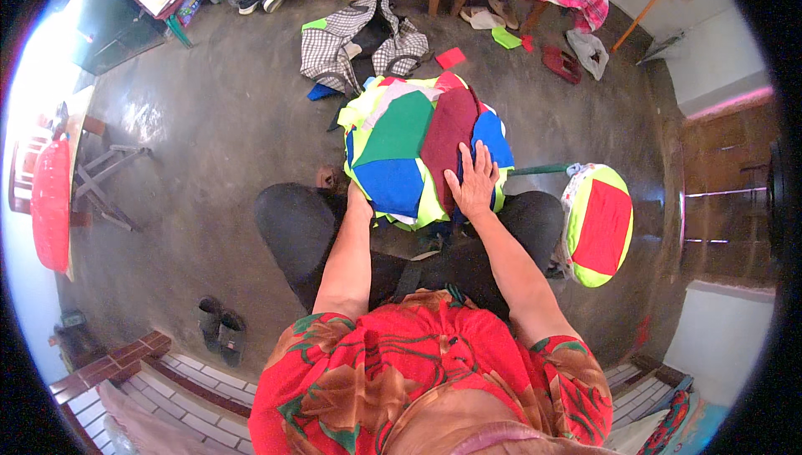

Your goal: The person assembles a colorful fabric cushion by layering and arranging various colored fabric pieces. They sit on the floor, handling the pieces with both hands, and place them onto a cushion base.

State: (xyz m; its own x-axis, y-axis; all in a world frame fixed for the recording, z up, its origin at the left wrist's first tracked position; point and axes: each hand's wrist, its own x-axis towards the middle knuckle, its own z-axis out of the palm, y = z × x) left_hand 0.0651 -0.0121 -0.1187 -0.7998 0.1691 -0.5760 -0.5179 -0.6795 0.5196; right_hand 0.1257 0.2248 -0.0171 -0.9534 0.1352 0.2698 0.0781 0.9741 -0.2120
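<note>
A bulky, rounded patchwork cloth piece (397, 127) rests at my lap between my knees. Its patches are green, maroon, blue, red and lime yellow, with loose lime edges hanging at the sides. On its right side my right hand (476, 181) lies flat over the maroon and blue patches, fingers spread. At the lower left edge is my left hand (358, 202); its fingers are hidden under the cloth, so their hold does not show. What lies beneath or inside the patchwork cannot be seen.
To the right stands a round thing with a red and lime cloth top (603, 225). Beyond the patchwork, a checked cloth bundle (359, 41) and fabric scraps (449, 58) lie on the floor. A wooden trestle (109, 179) is at left, dark shoes (221, 327) at lower left.
</note>
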